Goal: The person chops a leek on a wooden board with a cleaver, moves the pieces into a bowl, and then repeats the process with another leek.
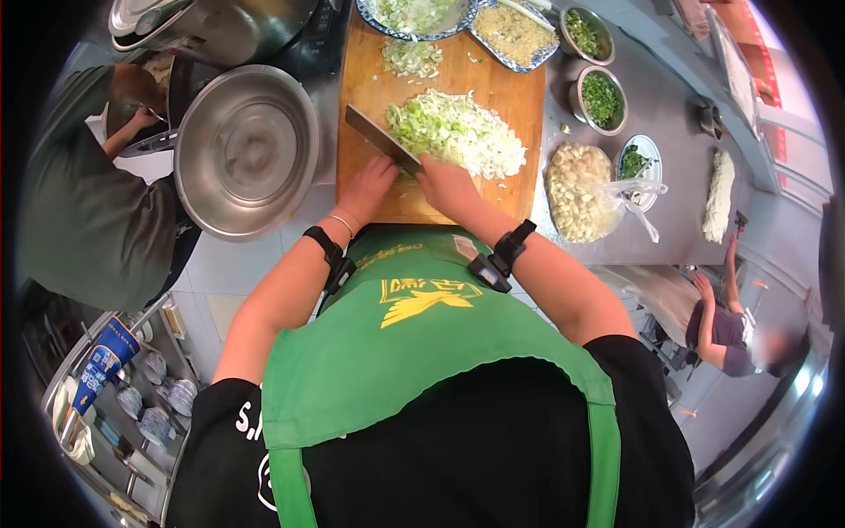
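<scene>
R hand [446, 187] clenched on the grey rectangular metal cleaver [381, 138]; L hand [371, 185] curled beside the blade, can't tell if gripping. Chopped pale-green veg [458, 132] at approx. 1 o'clock from R fingers, on brown wooden board [528, 97]. Green cloth apron [352, 352] w/ yellow logo & chars, illegible.
</scene>
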Action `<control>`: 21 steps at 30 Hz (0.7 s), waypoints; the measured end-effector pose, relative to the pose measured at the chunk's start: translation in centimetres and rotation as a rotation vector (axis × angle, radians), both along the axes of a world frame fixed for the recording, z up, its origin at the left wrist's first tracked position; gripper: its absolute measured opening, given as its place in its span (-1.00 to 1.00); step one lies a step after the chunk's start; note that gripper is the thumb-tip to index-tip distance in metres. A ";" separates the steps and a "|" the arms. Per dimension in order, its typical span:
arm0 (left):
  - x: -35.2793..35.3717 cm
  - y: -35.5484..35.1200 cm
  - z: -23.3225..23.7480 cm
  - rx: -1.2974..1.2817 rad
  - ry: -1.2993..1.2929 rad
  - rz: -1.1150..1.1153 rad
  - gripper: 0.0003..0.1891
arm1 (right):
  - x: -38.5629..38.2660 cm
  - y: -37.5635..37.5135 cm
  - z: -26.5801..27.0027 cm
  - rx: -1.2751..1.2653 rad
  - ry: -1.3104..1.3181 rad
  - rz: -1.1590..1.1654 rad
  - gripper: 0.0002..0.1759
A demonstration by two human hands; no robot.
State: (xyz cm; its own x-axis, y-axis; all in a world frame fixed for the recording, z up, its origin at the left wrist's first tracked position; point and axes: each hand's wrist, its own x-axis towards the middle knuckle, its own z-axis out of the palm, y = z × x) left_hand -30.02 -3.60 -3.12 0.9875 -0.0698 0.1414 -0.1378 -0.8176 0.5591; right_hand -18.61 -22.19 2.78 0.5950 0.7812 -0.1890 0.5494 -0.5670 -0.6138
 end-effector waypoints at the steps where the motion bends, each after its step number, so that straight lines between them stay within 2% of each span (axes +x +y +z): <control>1: -0.2 0.1 0.0 0.004 0.004 -0.005 -0.78 | 0.4 0.4 0.0 0.010 -0.002 0.014 -0.86; 5: 0.1 0.0 -0.5 -0.014 -0.050 -0.006 -0.78 | 0.4 -1.4 2.3 -0.040 -0.038 0.043 -0.83; 9: -0.1 0.0 -0.2 -0.024 -0.042 0.009 -0.79 | -1.0 -2.0 1.0 -0.094 0.002 0.014 -0.82; 11: 0.0 -0.1 0.0 -0.030 -0.050 0.025 -0.80 | -0.9 -0.4 -0.9 0.027 -0.026 -0.021 -0.82; 15: 0.0 0.0 0.7 -0.020 -0.096 0.056 -0.81 | 0.6 0.5 0.2 0.073 -0.050 0.011 -0.83; 17: -0.2 -0.1 0.6 -0.019 -0.084 0.063 -0.80 | 0.1 -0.9 1.9 -0.050 -0.008 0.019 -0.83; 21: -0.6 -0.5 0.0 -0.013 -0.016 0.070 -0.80 | -1.2 -1.1 0.7 -0.052 0.021 0.010 -0.81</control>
